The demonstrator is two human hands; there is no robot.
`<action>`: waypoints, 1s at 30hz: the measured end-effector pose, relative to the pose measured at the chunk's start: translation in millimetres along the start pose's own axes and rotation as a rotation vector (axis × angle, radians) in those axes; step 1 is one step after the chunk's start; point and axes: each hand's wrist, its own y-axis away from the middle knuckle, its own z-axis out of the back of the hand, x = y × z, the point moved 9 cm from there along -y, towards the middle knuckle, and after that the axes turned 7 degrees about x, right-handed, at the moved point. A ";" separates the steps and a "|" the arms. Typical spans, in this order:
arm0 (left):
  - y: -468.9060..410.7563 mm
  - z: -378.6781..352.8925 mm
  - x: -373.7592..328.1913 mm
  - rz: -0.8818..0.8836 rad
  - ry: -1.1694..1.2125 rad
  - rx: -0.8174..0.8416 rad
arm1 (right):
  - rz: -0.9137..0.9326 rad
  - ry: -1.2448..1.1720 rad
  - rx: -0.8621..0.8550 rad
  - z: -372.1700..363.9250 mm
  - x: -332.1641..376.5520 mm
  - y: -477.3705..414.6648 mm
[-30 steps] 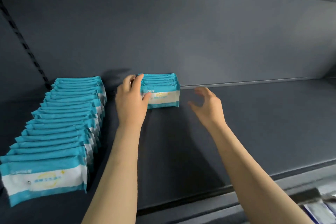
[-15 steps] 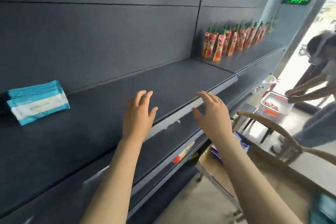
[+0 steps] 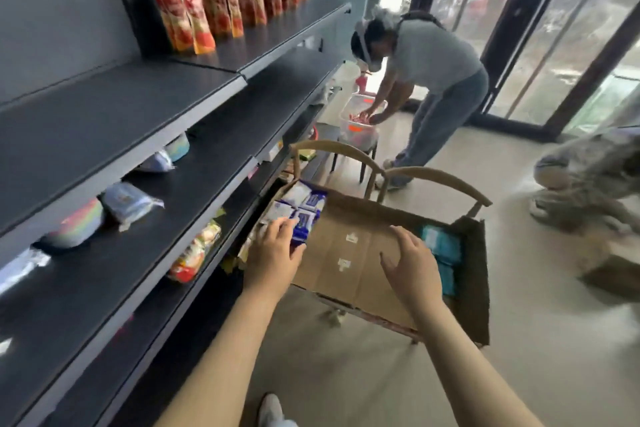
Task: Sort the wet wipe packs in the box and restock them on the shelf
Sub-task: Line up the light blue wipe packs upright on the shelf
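No lettering is legible: print on the wipe packs point(image 3: 306, 218) and pouches point(image 3: 194, 19) is blurred.

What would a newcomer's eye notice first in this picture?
Two arms reach from below, left hand and right hand open over a cardboard box at the centre. A row of red pouches stands on the upper shelf, upper left. Behind, another person bends over a clear tub.

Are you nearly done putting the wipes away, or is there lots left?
Not nearly. Sorted already: blue-and-white packs lie at one end of the cardboard box, teal packs at the other. Now the left hand reaches over the blue-and-white ones and the right hand nears the teal, both holding nothing. To do: move them onto the shelf.
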 end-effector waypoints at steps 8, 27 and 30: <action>-89.6 -116.6 -57.7 -0.093 0.034 0.210 | -0.285 -0.090 -0.004 0.7 -154.6 -47.1; -255.6 -435.7 -125.3 0.063 0.236 0.685 | -0.766 -0.333 0.089 -133.6 -435.9 -207.6; -275.4 -496.3 -132.0 0.146 0.295 0.707 | -0.743 -0.332 0.111 -164.4 -475.3 -246.2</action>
